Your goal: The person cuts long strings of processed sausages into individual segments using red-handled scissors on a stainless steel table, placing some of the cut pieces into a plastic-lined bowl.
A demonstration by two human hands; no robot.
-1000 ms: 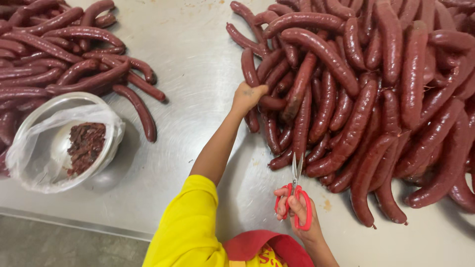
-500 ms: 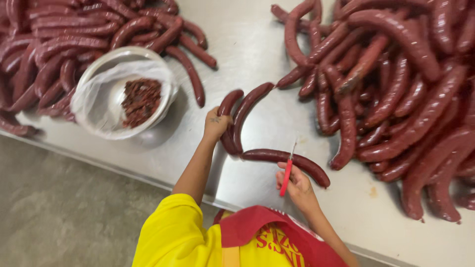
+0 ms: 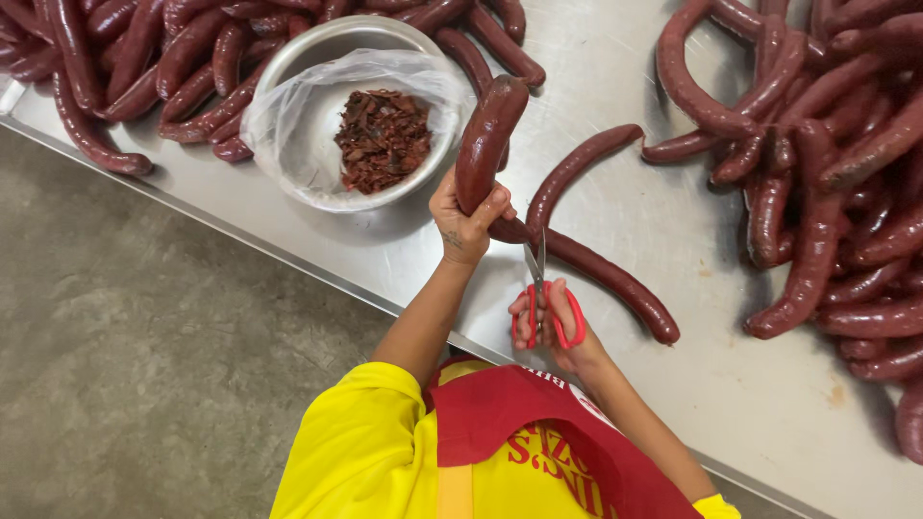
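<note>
Nearest the camera, a yellow shirt (image 3: 370, 452) and a red apron (image 3: 538, 437) are seen from above. Just beyond them, the right hand (image 3: 550, 327) is closed through the red handles of a pair of scissors (image 3: 540, 293), fingers and thumb threaded into the loops. The blades are pointed away from the body and are slightly parted, with their tips at the spot where two sausages are joined.

A little farther out, the left hand (image 3: 466, 219) is wrapped tightly around the lower part of a thick dark red sausage (image 3: 488, 142), which is held upright above the table, its rounded end pointing away. A second sausage (image 3: 606, 279) is laid flat on the steel table (image 3: 673, 211), running from just under the left hand toward the right, and a third curved one (image 3: 572, 173) is laid beside it.

Beyond the left hand, a metal bowl (image 3: 351, 111) lined with a clear plastic bag (image 3: 288, 125) is set on the table; a small heap of reddish-brown scraps (image 3: 383, 139) is gathered inside it.

Farther still, a pile of sausages (image 3: 144, 58) is heaped at the far left of the table, behind and beside the bowl, and a larger pile (image 3: 827, 163) is spread along the right side. To the left of the table edge, a grey concrete floor (image 3: 144, 346) is seen.
</note>
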